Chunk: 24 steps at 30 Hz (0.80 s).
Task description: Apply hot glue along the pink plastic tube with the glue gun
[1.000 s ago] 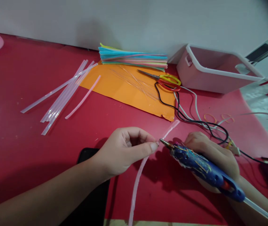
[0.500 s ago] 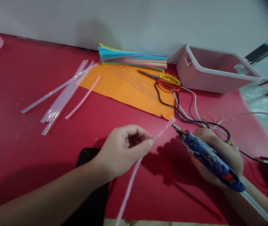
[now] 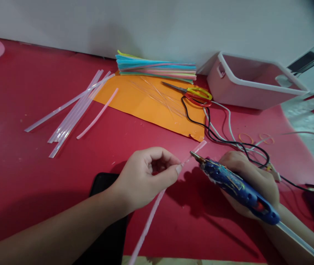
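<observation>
Between thumb and fingertips, my left hand [image 3: 148,176] pinches a thin pink strip [image 3: 149,224], perhaps a pipe cleaner. Its short end sticks out to the upper right, and its long end trails down toward the bottom edge. My right hand [image 3: 252,184] is wrapped round a blue glue gun [image 3: 234,186] smeared with dried glue. The gun's metal nozzle is at the short end of the strip, close to my left fingertips; whether they touch I cannot tell. A clear glue stick [image 3: 297,237] juts from the gun's rear.
Glue sticks [image 3: 71,114] and a pink pipe cleaner [image 3: 99,116] lie left on the red table. Behind are an orange sheet [image 3: 146,105], colourful pipe cleaners [image 3: 157,68], scissors [image 3: 198,95] and a pink bin [image 3: 236,86]. Cords [image 3: 220,136] run at right; a black phone-like slab [image 3: 104,235] is under my left forearm.
My right hand has moved the glue gun left, so its nozzle has gone from the strip's tip toward my left fingers. My left hand has barely shifted.
</observation>
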{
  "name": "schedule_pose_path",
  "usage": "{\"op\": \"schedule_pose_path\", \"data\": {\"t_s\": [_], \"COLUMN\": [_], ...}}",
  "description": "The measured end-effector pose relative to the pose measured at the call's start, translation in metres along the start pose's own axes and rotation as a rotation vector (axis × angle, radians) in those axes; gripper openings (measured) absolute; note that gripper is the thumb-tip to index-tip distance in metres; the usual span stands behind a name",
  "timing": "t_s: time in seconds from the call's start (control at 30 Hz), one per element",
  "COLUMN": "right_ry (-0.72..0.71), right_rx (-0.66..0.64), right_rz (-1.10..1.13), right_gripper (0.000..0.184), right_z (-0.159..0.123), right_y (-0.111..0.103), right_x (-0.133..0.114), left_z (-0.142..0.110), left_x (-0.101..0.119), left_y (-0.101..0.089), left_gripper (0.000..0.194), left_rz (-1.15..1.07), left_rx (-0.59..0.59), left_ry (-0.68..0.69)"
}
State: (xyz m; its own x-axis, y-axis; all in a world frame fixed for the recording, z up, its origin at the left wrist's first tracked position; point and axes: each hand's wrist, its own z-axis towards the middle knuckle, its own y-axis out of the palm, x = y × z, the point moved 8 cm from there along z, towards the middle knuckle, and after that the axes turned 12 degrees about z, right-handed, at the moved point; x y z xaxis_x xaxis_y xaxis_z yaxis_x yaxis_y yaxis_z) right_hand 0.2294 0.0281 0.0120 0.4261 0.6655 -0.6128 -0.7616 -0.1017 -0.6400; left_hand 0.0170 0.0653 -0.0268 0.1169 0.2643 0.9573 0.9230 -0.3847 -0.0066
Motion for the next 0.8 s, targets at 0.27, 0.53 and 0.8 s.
{"op": "schedule_pose_path", "data": {"t_s": [0.27,0.53,0.8], "right_ry": [-0.007,-0.029,-0.031], "right_rx": [0.007,-0.008,-0.019], "right_rz": [0.059,0.041,0.034], "right_gripper": [0.009,0.011,0.008], "right_z": [-0.0028,-0.0014,0.0012], "right_y": [0.0028,0.0052,0.0059], "right_x": [0.0016,0.0006,-0.001], "left_z": [-0.001,-0.0015,-0.0001], "left_x": [0.0004,-0.0009,0.0007], "left_y": [-0.0008,0.0007,-0.0002], "left_gripper": [0.01,0.01,0.01], "left_rz": [0.049,0.045,0.041], "left_rx": [0.007,-0.013,-0.007], "left_ry": [-0.008,-0.014,-0.011]}}
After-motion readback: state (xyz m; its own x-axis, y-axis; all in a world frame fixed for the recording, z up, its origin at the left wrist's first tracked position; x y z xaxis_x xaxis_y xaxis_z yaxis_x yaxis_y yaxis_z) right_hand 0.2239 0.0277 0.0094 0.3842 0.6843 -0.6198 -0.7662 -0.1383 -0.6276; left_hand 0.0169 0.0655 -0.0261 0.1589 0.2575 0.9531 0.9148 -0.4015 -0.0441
